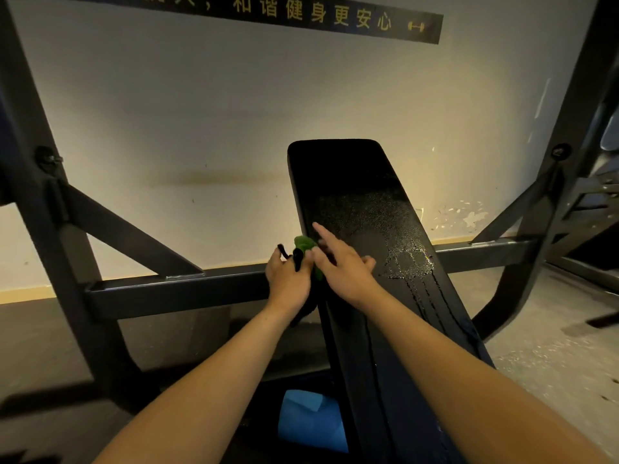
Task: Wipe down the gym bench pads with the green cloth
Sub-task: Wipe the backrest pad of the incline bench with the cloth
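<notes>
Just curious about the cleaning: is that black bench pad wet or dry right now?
Wet. The bench pad glistens with droplets, and streaks run down toward the person.

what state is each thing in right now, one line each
bench pad: inclined, wet with droplets and runs on its lower middle
green cloth: bunched at the pad's left edge, between the hands
left hand: closed on a dark object
right hand: on the cloth, index finger extended

One bench pad (pixel 361 209), one green cloth (pixel 305 244), two hands: left hand (pixel 287 276), right hand (pixel 345 266).
</notes>
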